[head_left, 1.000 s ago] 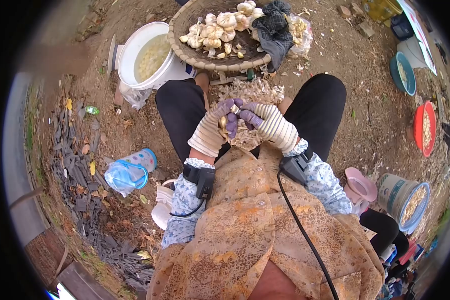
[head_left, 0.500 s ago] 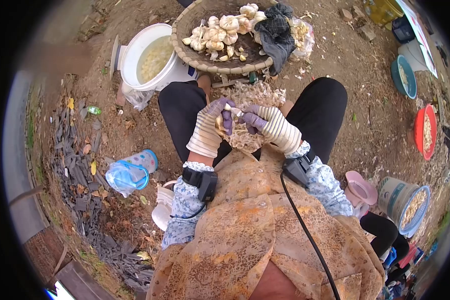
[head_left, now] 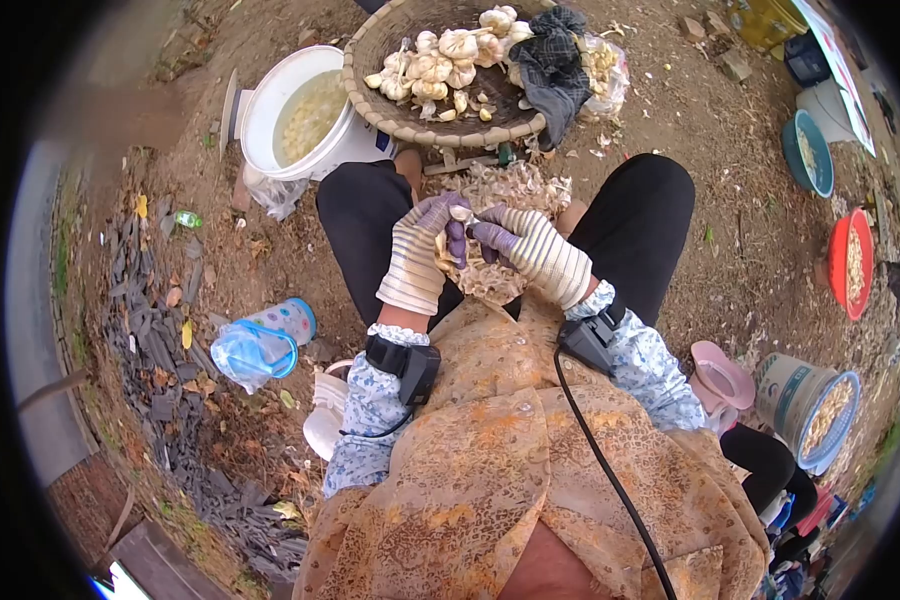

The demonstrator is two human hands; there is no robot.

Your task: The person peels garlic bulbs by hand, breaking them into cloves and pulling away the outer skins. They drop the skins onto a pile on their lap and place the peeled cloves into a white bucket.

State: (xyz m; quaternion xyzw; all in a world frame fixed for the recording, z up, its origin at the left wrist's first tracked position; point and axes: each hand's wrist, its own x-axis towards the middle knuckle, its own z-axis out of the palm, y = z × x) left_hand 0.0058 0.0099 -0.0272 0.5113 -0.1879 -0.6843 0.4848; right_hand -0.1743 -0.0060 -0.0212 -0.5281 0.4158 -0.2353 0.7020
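My left hand (head_left: pixel 432 240), in a striped glove with purple fingers, is closed around a pale garlic clove (head_left: pixel 460 213). Below it, yellowish garlic pieces (head_left: pixel 442 250) show at the palm. My right hand (head_left: pixel 532 248), gloved alike, has its fingers pinched together right beside the clove. A small dark tip shows at those fingers, too small to name. Beneath both hands, between the knees, lies a heap of garlic skins (head_left: pixel 495 285). Ahead stands a woven basket (head_left: pixel 410 125) with garlic bulbs (head_left: pixel 432 70) and loose cloves in it.
A white bucket (head_left: pixel 260 115) of peeled cloves in water stands left of the basket. A dark cloth (head_left: pixel 555 75) hangs over the basket's rim. On the right are a teal basin (head_left: pixel 805 155), a red basin (head_left: pixel 838 262) and a tall bucket (head_left: pixel 785 395). Another person's leg (head_left: pixel 755 455) shows there.
The clove has turned in my left fingers and shows a broader face. My right hand has shifted slightly left and down, with its fingertips closer to the clove.
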